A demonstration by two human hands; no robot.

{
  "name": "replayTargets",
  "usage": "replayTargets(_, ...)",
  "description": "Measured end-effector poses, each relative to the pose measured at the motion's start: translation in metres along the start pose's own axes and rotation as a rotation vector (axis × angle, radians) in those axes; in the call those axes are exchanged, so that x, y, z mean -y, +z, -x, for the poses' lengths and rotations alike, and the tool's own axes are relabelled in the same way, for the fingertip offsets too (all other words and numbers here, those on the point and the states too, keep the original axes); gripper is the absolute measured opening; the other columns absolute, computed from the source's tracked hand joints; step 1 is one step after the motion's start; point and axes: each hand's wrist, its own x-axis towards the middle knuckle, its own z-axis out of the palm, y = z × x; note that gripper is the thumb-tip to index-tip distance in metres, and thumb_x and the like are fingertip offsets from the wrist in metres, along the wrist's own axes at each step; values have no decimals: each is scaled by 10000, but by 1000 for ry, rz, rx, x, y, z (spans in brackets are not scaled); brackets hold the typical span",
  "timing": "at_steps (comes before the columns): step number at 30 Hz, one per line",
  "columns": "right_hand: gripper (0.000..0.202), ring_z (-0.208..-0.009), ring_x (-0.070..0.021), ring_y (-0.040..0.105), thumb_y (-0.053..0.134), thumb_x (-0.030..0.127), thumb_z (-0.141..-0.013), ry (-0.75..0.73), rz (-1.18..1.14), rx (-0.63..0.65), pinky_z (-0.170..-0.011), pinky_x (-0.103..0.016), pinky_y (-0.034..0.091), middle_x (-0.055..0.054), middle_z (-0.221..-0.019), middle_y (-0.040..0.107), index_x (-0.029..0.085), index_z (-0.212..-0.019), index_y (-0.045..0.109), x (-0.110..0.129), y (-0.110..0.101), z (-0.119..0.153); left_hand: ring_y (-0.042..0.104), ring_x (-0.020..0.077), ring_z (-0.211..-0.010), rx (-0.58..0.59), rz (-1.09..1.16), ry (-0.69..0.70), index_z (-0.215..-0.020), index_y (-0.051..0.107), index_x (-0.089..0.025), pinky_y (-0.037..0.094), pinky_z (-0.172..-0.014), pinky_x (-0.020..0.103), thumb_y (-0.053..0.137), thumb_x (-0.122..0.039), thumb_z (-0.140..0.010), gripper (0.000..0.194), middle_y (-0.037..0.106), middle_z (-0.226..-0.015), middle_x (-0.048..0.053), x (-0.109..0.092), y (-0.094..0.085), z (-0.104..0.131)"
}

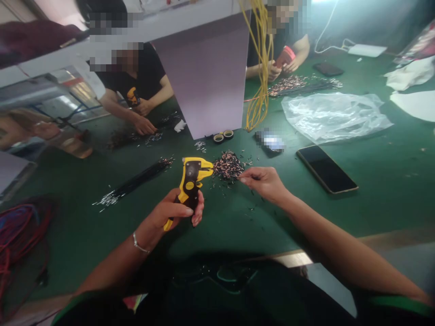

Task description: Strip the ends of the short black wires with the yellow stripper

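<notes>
My left hand (183, 210) is wrapped round the handles of a yellow and black wire stripper (192, 181), whose jaws point right. Beyond the jaws lies a pile of small black and copper-coloured scraps (228, 165) on the green table (217, 231). At the pile's right edge, my right hand (263, 181) has thumb and forefinger pinched together; what they hold, if anything, is too small to make out. A bundle of black wires (136, 182) with silvery ends lies left of the stripper.
A phone (327, 169) and a clear plastic bag (335, 115) lie right. Yellow cables (260, 68) hang by a pale panel (210, 81); two tape rolls (223, 136) sit at its foot. Red cables (20, 240) lie left. Two people work across the table.
</notes>
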Motion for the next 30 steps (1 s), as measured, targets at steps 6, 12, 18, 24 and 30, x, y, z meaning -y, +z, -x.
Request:
replayTargets(6, 196, -515, -109, 473, 653, 342, -731, -5, -22, 6, -498, -269, 376, 7, -570, 586, 175, -701, 750, -1, 3, 0, 604, 181, -623, 15, 48, 7, -1014, 658, -75, 509, -592, 347, 641, -122, -653, 364, 651, -774, 81, 5, -2, -2)
replayTargets(12, 200, -514, -113, 480, 647, 346, -734, 5, -6, 3, -504, -276, 379, 4, -568, 581, 180, -710, 757, -2, 2, 1, 598, 185, -618, 44, 76, -10, -1012, 662, -71, 509, -588, 354, 640, -134, -642, 376, 646, -762, 85, 6, -2, -4)
replayTargets(18, 198, -523, -116, 489, 652, 346, -732, -20, -13, -2, -507, -278, 393, -4, -590, 620, 184, -709, 765, 0, 3, 1, 607, 194, -626, 69, 128, -57, -1011, 668, -68, 513, -594, 360, 640, -138, -632, 387, 648, -777, 92, 9, -1, -7)
replayTargets(24, 197, -527, -121, 508, 661, 348, -742, -38, -2, 6, -509, -280, 407, -14, -623, 669, 197, -723, 786, 2, 3, 3, 612, 194, -623, 101, 187, -122, -997, 672, -67, 522, -592, 362, 653, -151, -619, 388, 651, -781, 95, 13, -1, -9)
replayTargets(30, 198, -537, -127, 529, 666, 340, -747, -44, -3, -7, -513, -284, 415, -23, -639, 693, 194, -740, 799, 3, 4, 5, 616, 191, -627, 120, 200, -145, -994, 672, -64, 529, -592, 357, 652, -147, -615, 388, 650, -782, 92, 15, 2, -9)
